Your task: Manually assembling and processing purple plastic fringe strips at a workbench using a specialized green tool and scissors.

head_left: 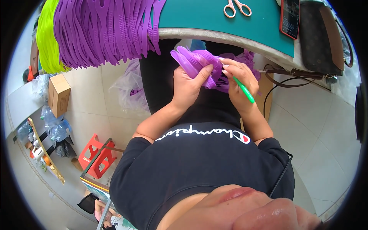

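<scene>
- Head view: left hand (186, 85) closed round a purple rubber piece (194, 64), thumb pressed on top; piece held up over the lap, just off the table (195, 17) edge.
- Right hand (244, 78) grips a green-handled tool (244, 91), fingertips close by the purple piece; tool's tip contact can't be told.
- Purple straps (99, 32) heaped at table's left, yellow-green straps (49, 38) beside them.
- Pink-handled scissors (238, 4), phone (290, 18) on table.

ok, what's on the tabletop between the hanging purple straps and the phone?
Pink scissors, handles in frame, lying on the teal tabletop between the purple straps and the phone. Shows in the head view.
</scene>
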Motion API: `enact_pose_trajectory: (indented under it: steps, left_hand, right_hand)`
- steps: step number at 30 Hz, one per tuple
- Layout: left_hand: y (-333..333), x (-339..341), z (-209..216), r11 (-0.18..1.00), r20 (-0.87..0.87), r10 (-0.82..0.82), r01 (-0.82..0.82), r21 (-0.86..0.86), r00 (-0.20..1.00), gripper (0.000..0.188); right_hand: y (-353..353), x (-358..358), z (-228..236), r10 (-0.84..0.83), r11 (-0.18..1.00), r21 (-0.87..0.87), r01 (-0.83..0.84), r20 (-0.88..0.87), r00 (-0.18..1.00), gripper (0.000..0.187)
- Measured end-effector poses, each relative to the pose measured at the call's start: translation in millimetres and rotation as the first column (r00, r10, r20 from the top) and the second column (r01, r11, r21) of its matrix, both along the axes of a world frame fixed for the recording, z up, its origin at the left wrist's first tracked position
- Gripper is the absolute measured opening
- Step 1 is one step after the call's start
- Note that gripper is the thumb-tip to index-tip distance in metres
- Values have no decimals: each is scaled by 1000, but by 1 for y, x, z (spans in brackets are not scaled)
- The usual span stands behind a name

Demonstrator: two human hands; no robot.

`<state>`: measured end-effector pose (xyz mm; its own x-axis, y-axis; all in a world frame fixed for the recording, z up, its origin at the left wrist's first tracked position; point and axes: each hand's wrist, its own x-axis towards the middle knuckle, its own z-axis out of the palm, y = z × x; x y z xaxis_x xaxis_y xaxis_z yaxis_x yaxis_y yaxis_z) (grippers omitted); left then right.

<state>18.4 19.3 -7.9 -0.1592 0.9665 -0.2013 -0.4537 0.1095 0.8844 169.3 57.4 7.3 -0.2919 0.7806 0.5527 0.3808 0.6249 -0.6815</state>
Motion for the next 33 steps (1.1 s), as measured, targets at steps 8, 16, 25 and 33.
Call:
enact_pose_trajectory:
  steps: [8,16,25,33]
  left_hand:
    - [2,-8,2,980,265,-94,136,-144,960,18]
    - [3,-7,0,980,143,-133,152,-132,981,16]
    - [3,-8,6,973,219,-122,160,-169,968,14]
    - [3,-6,2,980,159,-86,112,-164,984,10]
  right_hand:
    - [0,6,-4,90,980,-161,-115,-157,983,10]
    - [-5,2,-2,-25,857,-467,-217,-458,888,14]
    - [-7,-1,0,-78,807,-529,-263,-537,840,17]
    - [-11,-1,2,-87,802,-535,-264,-543,835,17]
